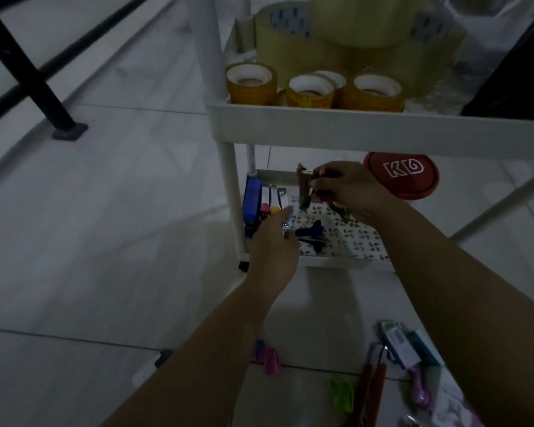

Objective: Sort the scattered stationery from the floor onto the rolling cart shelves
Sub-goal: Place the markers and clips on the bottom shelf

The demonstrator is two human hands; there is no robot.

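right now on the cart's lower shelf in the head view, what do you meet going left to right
blue stapler → left hand → dark blue clip → right hand, pinching a dark red clip upright over the shelf liner

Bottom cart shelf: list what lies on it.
On the bottom shelf: a blue stapler, markers, dark blue clips. The right hand holds a red stapler, covering whatever lies behind.

Dim, underexposed, soft wide-angle view
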